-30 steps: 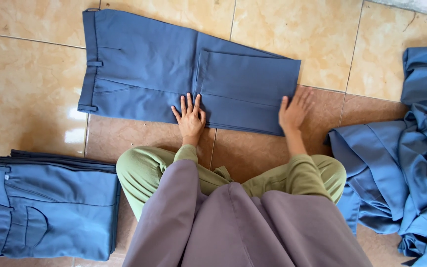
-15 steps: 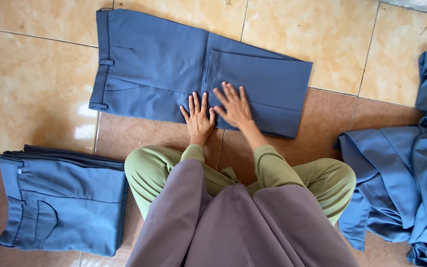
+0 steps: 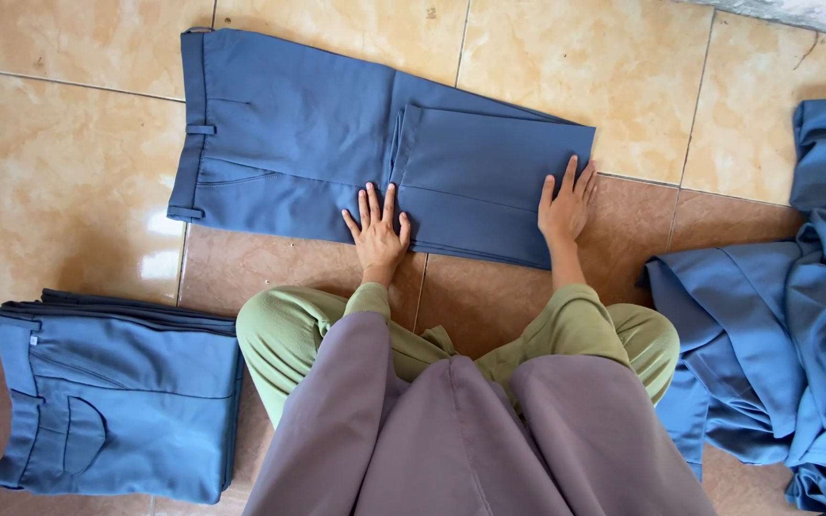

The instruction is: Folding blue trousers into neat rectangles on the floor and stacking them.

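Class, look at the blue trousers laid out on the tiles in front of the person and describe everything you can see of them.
The blue trousers lie flat on the tan floor tiles, waistband with belt loops to the picture's left. They look like smooth woven cloth. The leg end is folded back over itself, making a doubled panel on the right. The left hand presses flat near the fold's edge; the right hand rests on the panel's right end.

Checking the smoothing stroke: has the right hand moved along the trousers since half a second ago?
Yes. The right hand has slid away from the left hand, out to the folded end of the blue trousers.
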